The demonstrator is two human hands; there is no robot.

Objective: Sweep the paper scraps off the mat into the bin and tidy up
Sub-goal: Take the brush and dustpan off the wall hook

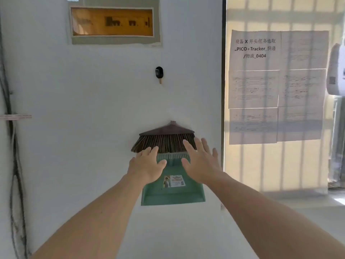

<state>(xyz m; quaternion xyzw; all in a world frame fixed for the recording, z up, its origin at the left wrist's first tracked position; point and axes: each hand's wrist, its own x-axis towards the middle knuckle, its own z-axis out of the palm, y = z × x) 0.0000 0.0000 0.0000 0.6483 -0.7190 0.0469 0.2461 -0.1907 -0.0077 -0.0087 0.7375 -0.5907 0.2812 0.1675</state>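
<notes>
Left grip [147, 165]: was released, with fingers straight and a little spread; held nothing; reached forward over the upper left part of the dustpan, with fingertips at the lower edge of the bristles; whether touching or only near could not be told.
Right grip [201, 161]: was released as well, with fingers straight and spread wide; held nothing; covered the right end of the bristles and the upper right corner of the dustpan; contact could not be told.
Broom head [166, 135]: stood against the white wall, just above the dustpan, bristles down; showed only a dark cap with a short stub on top; was partly hidden at the lower bristle edge by both grips.
Dustpan [173, 195]: was green, flat against the wall under the broom head, wide end down; was mostly hidden in the upper part by grips and bristles; showed a row of comb teeth between the grips; way of hanging could not be seen.
Sticker [174, 181]: sat on the middle of the dustpan; was too small to read.
Wall box [112, 21]: was set high in the wall, with an amber window; looked blurred inside.
Small black thing [159, 72]: was fixed on the wall between wall box and broom head; kind not clear.
Papers [253, 86]: were stuck on the glass at the right; small lines blurred.
Cables [15, 165]: ran down the left edge, partly out of frame.
</notes>
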